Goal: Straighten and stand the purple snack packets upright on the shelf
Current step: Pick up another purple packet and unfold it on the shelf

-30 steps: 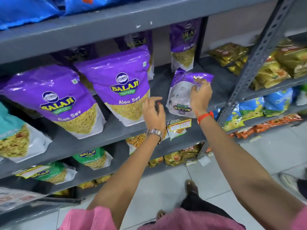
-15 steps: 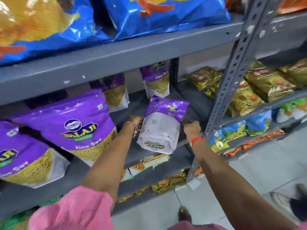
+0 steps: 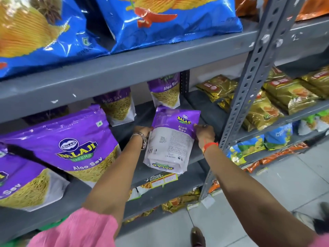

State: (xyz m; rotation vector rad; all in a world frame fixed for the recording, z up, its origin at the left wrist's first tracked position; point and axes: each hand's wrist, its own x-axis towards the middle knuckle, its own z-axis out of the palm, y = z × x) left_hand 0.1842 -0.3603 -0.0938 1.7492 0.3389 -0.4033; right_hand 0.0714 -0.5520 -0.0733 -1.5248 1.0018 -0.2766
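A small purple and white Aloo Sev packet (image 3: 170, 139) stands near the front of the grey middle shelf (image 3: 160, 172), its printed back facing me. My left hand (image 3: 142, 131) grips its left edge and my right hand (image 3: 204, 133) grips its right edge. Two more small purple packets (image 3: 164, 91) (image 3: 117, 107) stand upright at the back of the same shelf. Two large purple Aloo Sev bags (image 3: 71, 147) (image 3: 19, 184) lean at the front left.
Big blue chip bags (image 3: 169, 20) fill the shelf above. A grey perforated upright (image 3: 249, 82) rises just right of my right hand. Gold packets (image 3: 277, 98) lie on the neighbouring rack. Lower shelves hold more snacks, with tiled floor below.
My left hand went from the shelf front to the small packet's left edge. The packet now stands straighter between both hands. The view has tilted upward and moved closer.
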